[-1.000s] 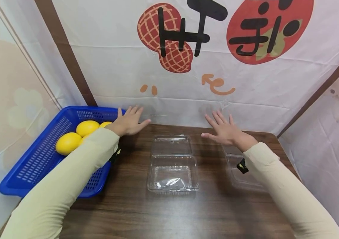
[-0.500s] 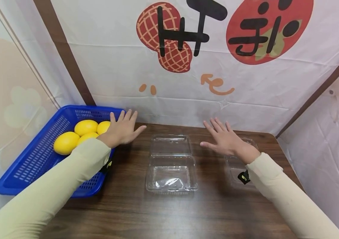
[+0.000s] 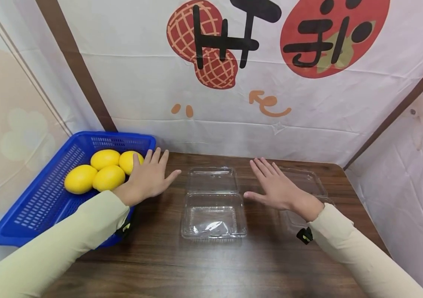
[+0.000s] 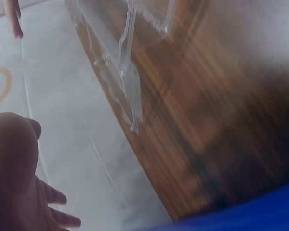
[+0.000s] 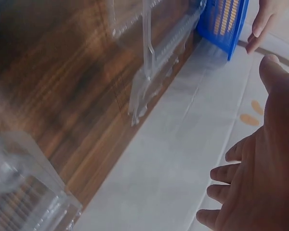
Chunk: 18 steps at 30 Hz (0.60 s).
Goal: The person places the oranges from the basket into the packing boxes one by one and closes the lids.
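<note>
My left hand (image 3: pixel 147 179) hovers with fingers spread beside the right rim of a blue plastic basket (image 3: pixel 28 215). Several smooth yellow oval fruits, like lemons (image 3: pixel 80 179), lie together inside it. My right hand (image 3: pixel 280 188) is held over the table with straight fingers, palm down and holding nothing. Between the hands a clear plastic clamshell box (image 3: pixel 213 215) lies with its lid folded back. A second clear clamshell box (image 3: pixel 304 182), also unfolded, sits under my right hand and wrist, partly hidden by them. In the right wrist view my right hand (image 5: pixel 260 178) reaches past the boxes, its fingers apart.
The dark wooden table (image 3: pixel 211 269) ends at a white printed cloth wall (image 3: pixel 218 136) behind the boxes. More cloth panels close in the left and right sides. Black straps (image 3: pixel 304 236) sit at the wrists.
Both hands have drawn back toward the body, and the left has also shifted left, uncovering more of the yellow fruits. The basket and boxes have stayed in place.
</note>
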{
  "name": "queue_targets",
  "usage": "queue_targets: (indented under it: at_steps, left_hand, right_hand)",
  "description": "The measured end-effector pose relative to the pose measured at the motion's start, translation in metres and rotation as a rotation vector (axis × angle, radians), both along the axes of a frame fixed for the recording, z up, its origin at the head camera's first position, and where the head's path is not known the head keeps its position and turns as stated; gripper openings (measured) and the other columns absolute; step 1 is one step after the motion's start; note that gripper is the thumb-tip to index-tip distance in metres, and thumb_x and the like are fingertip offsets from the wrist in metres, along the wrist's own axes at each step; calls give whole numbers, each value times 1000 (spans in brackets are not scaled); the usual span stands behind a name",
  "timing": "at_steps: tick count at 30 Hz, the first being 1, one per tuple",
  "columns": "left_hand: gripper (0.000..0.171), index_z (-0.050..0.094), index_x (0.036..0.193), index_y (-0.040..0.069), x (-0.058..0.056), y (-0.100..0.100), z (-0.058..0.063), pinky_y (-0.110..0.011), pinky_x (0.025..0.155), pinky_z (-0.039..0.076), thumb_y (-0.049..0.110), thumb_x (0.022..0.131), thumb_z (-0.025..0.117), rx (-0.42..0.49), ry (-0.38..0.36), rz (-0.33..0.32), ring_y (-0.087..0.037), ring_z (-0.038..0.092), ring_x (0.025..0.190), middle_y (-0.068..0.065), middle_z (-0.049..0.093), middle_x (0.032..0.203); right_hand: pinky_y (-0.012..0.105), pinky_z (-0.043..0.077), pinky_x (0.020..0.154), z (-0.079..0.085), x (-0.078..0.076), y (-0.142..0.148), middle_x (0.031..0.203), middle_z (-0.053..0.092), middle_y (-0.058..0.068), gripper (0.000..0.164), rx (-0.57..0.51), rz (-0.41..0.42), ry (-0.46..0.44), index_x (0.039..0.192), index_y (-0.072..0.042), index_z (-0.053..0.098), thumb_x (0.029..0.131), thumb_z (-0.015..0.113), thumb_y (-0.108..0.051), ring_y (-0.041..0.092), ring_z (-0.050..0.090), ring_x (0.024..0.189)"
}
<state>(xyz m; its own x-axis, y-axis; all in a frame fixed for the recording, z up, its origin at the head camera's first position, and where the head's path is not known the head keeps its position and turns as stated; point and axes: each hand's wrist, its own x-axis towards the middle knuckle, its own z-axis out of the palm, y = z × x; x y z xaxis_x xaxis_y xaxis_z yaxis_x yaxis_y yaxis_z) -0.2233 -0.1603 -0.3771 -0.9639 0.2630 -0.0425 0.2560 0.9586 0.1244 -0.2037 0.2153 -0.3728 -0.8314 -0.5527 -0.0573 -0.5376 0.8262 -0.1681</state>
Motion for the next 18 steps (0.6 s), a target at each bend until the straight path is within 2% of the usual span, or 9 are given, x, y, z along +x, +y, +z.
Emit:
queue_targets:
  at_steps: [8, 18]
  left_hand:
    - [81, 21, 160, -3, 21, 10, -3, -75, 113, -2, 57, 106, 36, 39, 11, -12, -50, 13, 150, -30, 17, 163]
    - [80, 27, 158, -2, 44, 16, -12, -75, 113, 1, 56, 105, 41, 35, 42, -11, -50, 18, 149, -30, 23, 162]
  right_hand:
    - [54, 13, 123, -9, 18, -6, 168, 13, 21, 99, -3, -4, 28, 161, 1, 12, 98, 52, -64, 35, 7, 155]
    - [50, 17, 123, -24, 34, -14, 165, 17, 26, 101, -38, 37, 57, 158, 7, 18, 96, 55, -64, 39, 13, 154]
